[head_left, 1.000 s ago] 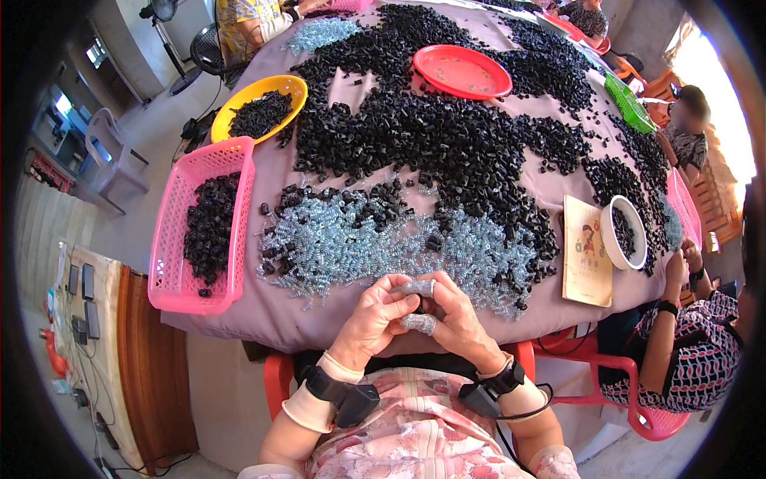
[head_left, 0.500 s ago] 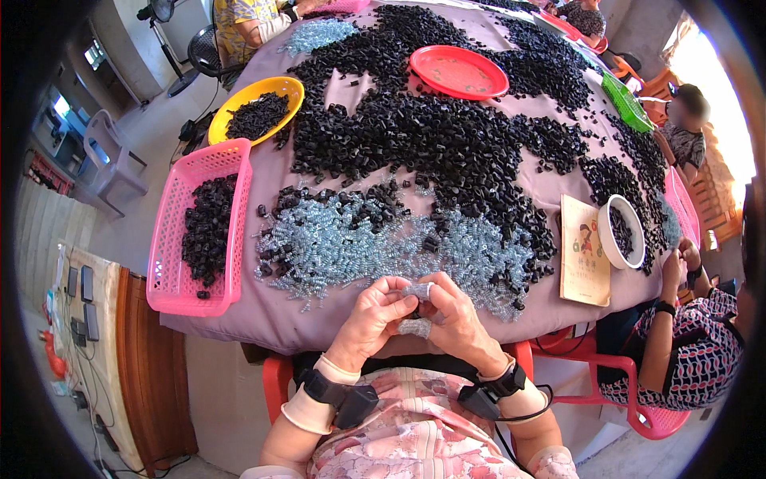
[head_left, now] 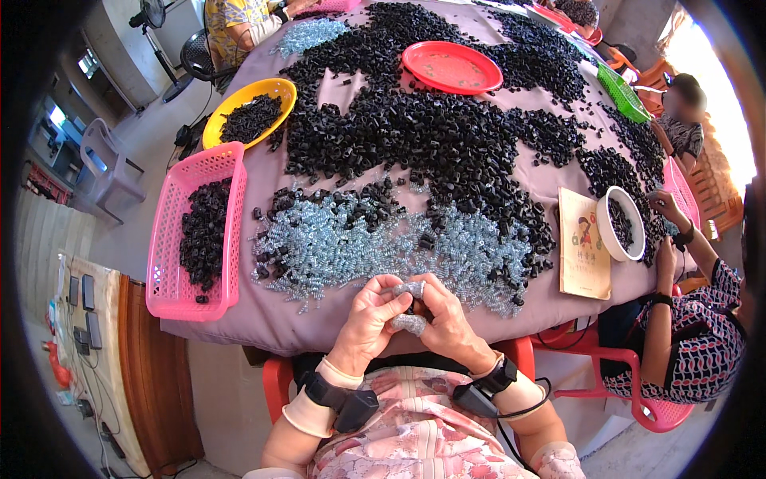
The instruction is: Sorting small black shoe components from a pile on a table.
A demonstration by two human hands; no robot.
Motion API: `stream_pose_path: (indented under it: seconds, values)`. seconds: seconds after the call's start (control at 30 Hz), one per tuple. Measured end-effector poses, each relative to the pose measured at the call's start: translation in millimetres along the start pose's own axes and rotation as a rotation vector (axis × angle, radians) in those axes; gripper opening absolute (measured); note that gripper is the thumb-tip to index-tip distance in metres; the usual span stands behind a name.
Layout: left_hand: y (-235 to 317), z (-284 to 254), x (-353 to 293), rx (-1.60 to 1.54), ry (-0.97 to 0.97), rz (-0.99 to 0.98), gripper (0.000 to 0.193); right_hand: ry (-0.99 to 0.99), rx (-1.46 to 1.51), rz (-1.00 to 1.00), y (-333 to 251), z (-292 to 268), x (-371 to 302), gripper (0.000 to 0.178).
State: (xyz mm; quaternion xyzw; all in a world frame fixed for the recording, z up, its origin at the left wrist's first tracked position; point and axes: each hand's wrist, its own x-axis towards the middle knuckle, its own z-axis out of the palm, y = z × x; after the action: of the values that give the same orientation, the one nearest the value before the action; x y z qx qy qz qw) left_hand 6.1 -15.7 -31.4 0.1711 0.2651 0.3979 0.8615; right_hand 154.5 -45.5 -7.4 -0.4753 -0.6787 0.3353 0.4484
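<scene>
My left hand (head_left: 367, 321) and my right hand (head_left: 448, 326) meet at the table's near edge, fingertips pinched together. Between them shows a bit of a small black plastic piece (head_left: 413, 306), mostly covered by the fingers. Grey wrapping (head_left: 409, 324) covers fingers of my right hand. Just beyond my hands lies a heap of small clear-blue coil springs (head_left: 335, 247), with black pieces mixed in. A wide spread of small black plastic pieces (head_left: 399, 136) covers the table behind the springs.
To the left stand a pink basket (head_left: 238, 231) of black parts and a yellow plate (head_left: 289, 100). A red tray (head_left: 451, 68) lies farther back. Rightward are a booklet (head_left: 582, 263), a white bowl (head_left: 606, 231), a green basket (head_left: 622, 94) and a co-worker's arm (head_left: 661, 335).
My hands stay together in nearly the same place, and the fingers have shifted slightly around the black piece. The co-worker on the right has moved their hands apart, one reaching farther over the table.
</scene>
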Motion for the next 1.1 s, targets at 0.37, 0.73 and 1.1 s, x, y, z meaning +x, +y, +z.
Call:
stream_pose_path:
  seconds: [0.37, 0.73, 1.1]
  values:
    - [7.7, -3.9, 0.9, 0.030, -0.056, -0.085, 0.028, 0.020, -0.024, -0.074, 5.9, 3.4, 0.5, 0.022]
    - [13.2, 0.8, -5.8, 0.109, -0.049, -0.097, 0.024, -0.002, -0.034, -0.021, -0.6, 4.4, 2.9, 0.033]
    - [138.6, 9.5, -55.3, 0.459, 0.444, 0.728, 0.013, 0.020, 0.172, 0.191, 7.0, 7.7, -3.9, 0.034]
